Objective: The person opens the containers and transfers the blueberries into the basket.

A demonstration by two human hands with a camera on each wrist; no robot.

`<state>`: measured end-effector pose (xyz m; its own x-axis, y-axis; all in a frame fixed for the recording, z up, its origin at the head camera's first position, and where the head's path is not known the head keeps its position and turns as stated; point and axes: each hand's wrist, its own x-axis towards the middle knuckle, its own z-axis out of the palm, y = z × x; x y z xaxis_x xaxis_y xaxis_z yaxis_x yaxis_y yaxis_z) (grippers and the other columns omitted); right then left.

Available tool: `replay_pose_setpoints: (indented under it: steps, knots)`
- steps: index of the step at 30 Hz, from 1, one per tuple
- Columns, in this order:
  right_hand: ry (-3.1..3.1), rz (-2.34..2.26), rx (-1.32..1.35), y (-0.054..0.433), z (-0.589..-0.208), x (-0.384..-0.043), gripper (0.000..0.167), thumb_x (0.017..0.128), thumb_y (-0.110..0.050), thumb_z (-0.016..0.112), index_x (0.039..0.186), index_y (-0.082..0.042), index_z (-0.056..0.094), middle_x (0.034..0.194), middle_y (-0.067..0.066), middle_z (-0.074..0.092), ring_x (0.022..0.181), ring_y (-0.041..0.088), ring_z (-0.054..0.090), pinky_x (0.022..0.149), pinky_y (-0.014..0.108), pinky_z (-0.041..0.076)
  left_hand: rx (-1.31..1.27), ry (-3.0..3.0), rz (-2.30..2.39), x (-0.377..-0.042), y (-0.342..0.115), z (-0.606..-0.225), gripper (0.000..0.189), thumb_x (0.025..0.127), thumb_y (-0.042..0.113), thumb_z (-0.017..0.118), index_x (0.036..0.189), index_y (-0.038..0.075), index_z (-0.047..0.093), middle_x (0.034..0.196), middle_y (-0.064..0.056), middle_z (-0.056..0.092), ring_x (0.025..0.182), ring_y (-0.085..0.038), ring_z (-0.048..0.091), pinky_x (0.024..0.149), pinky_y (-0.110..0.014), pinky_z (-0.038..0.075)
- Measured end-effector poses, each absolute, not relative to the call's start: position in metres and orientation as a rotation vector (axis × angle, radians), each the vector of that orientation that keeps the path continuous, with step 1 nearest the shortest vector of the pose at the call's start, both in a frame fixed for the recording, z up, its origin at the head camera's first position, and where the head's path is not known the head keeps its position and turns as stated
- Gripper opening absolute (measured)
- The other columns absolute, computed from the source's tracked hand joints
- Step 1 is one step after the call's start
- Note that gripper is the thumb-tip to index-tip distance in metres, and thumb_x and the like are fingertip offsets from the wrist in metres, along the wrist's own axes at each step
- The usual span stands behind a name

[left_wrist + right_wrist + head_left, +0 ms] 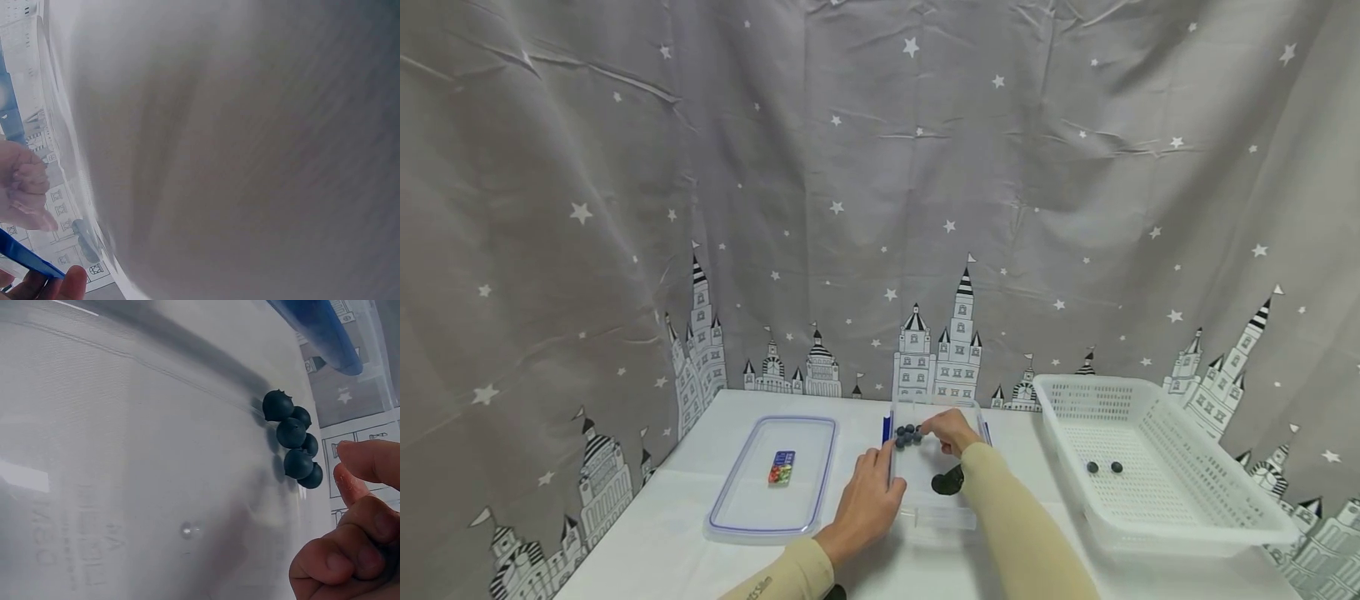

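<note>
Several blueberries (pixel 908 435) cluster at the far left corner inside a clear plastic container (pixel 928 467) with blue side latches. My right hand (pixel 951 431) reaches into it, fingertips right beside the berries. In the right wrist view, the thumb and index finger of that hand (pixel 356 519) stand apart with nothing between them, close to the berry cluster (pixel 294 437); its other fingers are curled. My left hand (pixel 872 492) holds the container's left wall, thumb over the rim. The left wrist view shows its fingertips (pixel 72 284) against a blue latch (pixel 28 253).
A clear lid (pixel 805 500) with a blue seal and a colourful label (pixel 782 468) lies left of the container. To the right stands a white perforated basket (pixel 1180 508) with two blueberries (pixel 1105 467) in it. Behind the white table hangs a grey curtain (pixel 880 208).
</note>
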<state>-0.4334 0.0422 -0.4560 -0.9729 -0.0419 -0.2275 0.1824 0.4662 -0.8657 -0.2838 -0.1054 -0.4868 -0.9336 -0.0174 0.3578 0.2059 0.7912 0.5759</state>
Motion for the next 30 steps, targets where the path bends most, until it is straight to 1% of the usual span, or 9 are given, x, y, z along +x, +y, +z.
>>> replay_pose_setpoints:
  steps: [1,3,8,12,15,18,23,26,30]
  knots:
    - [2.502,-1.507,0.128,0.042,-0.457,-0.434,0.038,0.083,-0.014,0.074,0.117,0.002,0.070,0.091,0.011,0.058,0.048,0.010,0.031,0.047,0.025,0.031,-0.144,-2.633,-0.906,-0.283,-0.105,-0.487,0.063,0.094,0.028,0.050,0.152,0.005,0.042,0.125,-0.012,0.054,0.109,-0.021,0.051,0.095,-0.046,0.050]
    - [2.510,-1.499,0.130,0.041,-0.460,-0.435,0.038,0.083,-0.014,0.074,0.117,0.003,0.070,0.090,0.011,0.058,0.048,0.010,0.031,0.047,0.025,0.031,-0.148,-2.624,-0.902,-0.283,-0.105,-0.486,0.063,0.093,0.027,0.050,0.151,0.004,0.042,0.124,-0.012,0.054,0.108,-0.022,0.051,0.094,-0.046,0.050]
    - [2.502,-1.510,0.136,0.040,-0.465,-0.431,0.035,0.082,-0.011,0.074,0.113,0.004,0.070,0.075,0.006,0.051,0.046,0.010,0.027,0.046,0.025,0.029,-0.155,-2.612,-0.883,-0.283,-0.105,-0.488,0.062,0.093,0.026,0.050,0.150,0.003,0.043,0.122,-0.012,0.055,0.107,-0.022,0.052,0.091,-0.045,0.050]
    - [2.486,-1.541,0.150,0.040,-0.468,-0.429,0.029,0.083,-0.009,0.073,0.108,0.004,0.069,0.070,0.003,0.045,0.047,0.010,0.026,0.046,0.026,0.028,-0.160,-2.613,-0.869,-0.284,-0.105,-0.489,0.062,0.093,0.026,0.050,0.150,0.004,0.044,0.121,-0.011,0.055,0.106,-0.021,0.051,0.090,-0.044,0.050]
    - [2.496,-1.549,0.159,0.039,-0.471,-0.430,0.024,0.082,-0.008,0.074,0.101,0.003,0.067,0.071,0.004,0.047,0.049,0.011,0.028,0.047,0.027,0.030,-0.160,-2.608,-0.865,-0.284,-0.105,-0.489,0.062,0.093,0.026,0.050,0.150,0.004,0.044,0.121,-0.011,0.055,0.106,-0.021,0.051,0.090,-0.044,0.050]
    - [2.522,-1.545,0.155,0.038,-0.473,-0.432,0.022,0.080,-0.008,0.075,0.098,0.003,0.067,0.075,0.006,0.049,0.054,0.014,0.035,0.050,0.028,0.034,-0.158,-2.606,-0.868,-0.284,-0.106,-0.489,0.062,0.093,0.026,0.050,0.150,0.004,0.044,0.122,-0.012,0.055,0.107,-0.022,0.052,0.091,-0.045,0.050]
    - [2.545,-1.527,0.141,0.037,-0.475,-0.433,0.027,0.078,-0.008,0.076,0.101,0.006,0.068,0.081,0.008,0.052,0.062,0.018,0.044,0.053,0.028,0.040,-0.153,-2.608,-0.863,-0.284,-0.106,-0.490,0.062,0.092,0.025,0.050,0.150,0.003,0.044,0.122,-0.011,0.054,0.108,-0.022,0.051,0.091,-0.044,0.050]
    - [2.550,-1.516,0.140,0.037,-0.475,-0.432,0.029,0.078,-0.008,0.077,0.101,0.006,0.067,0.079,0.008,0.052,0.059,0.017,0.043,0.051,0.028,0.039,-0.153,-2.599,-0.864,-0.285,-0.106,-0.489,0.062,0.092,0.025,0.050,0.150,0.003,0.044,0.121,-0.011,0.055,0.108,-0.022,0.051,0.091,-0.044,0.050]
    - [2.567,-1.491,0.149,0.037,-0.476,-0.432,0.027,0.078,-0.009,0.077,0.097,0.004,0.065,0.071,0.006,0.049,0.053,0.015,0.040,0.048,0.027,0.036,-0.153,-2.599,-0.869,-0.286,-0.105,-0.490,0.062,0.092,0.025,0.050,0.150,0.003,0.044,0.122,-0.012,0.055,0.108,-0.022,0.052,0.091,-0.045,0.050]
